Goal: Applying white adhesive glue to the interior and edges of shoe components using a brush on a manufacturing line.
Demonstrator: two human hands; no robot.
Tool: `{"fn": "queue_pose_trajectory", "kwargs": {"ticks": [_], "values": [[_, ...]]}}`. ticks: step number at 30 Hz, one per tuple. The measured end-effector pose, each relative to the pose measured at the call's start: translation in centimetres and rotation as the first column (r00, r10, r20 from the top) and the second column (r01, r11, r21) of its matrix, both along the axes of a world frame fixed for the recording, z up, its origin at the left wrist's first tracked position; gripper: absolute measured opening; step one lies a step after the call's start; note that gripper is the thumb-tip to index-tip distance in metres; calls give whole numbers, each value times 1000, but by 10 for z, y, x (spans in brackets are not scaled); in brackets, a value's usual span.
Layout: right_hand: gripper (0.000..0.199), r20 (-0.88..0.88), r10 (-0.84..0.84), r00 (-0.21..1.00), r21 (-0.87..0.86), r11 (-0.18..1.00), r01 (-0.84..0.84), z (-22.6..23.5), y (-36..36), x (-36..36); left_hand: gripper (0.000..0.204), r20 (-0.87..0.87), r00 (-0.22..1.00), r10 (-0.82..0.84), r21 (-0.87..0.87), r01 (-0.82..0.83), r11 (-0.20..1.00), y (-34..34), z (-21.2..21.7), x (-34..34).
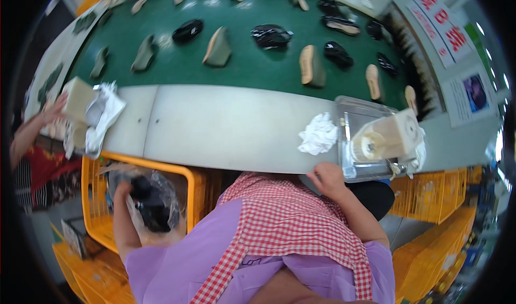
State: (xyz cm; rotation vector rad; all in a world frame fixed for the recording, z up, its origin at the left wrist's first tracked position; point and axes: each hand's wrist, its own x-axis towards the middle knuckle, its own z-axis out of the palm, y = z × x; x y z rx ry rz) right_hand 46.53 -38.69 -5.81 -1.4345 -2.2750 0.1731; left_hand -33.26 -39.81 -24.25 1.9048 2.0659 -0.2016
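Body: a person in a purple top and red checked apron [279, 223] fills the lower middle of the frame, leaning toward the table.
Left hand: the left hand [124, 190] reaches down at lower left into an orange crate [97, 196], fingers closed around a black shoe in a clear plastic bag [153, 202].
Bagged shoe: it sits inside the crate at lower left; its long axis runs from upper left down to lower right, but which end is the toe I cannot tell through the crinkled bag.
Left arm: the forearm rises from the shoulder at the bottom of the frame up to the crate, almost vertical in the picture, bent at the elbow.
Right hand: the right hand [327, 177] rests on the near edge of the grey table [226, 126], right of centre, fingers curled loosely and holding nothing, palm down.
Beside it: a crumpled white cloth [318, 133] lies just above the hand, and a clear tray [355, 142] with a cream-coloured machine [389, 137] stands to its right.
Far left: another person's hand [54, 110] touches a cream box [78, 98] beside white wrapping.
Far: a green belt [242, 62] across the top carries shoe soles and black bagged shoes, spaced apart.
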Motion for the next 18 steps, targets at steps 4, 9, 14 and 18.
{"fn": "queue_pose_trajectory", "kwargs": {"ticks": [4, 9, 14, 18], "values": [[23, -29, -2, 1000, 29, 1000, 3, 2, -2, 3, 37, 39, 989, -142, -558, 140, 818, -46, -62, 46], [21, -60, 13, 998, 38, 999, -11, 8, -5, 15, 36, -403, 875, 268, -197, -369, 908, -91, -85, 125], [20, -65, 49, 997, 3, 999, -49, 5, -3, 15, 30, -436, 900, -26, -455, -196, 869, -100, -57, 86], [20, -89, 24, 996, -6, 1000, -25, 5, -3, 11, 37, -471, 882, 6, -517, -282, 808, -82, -28, 75]]}}
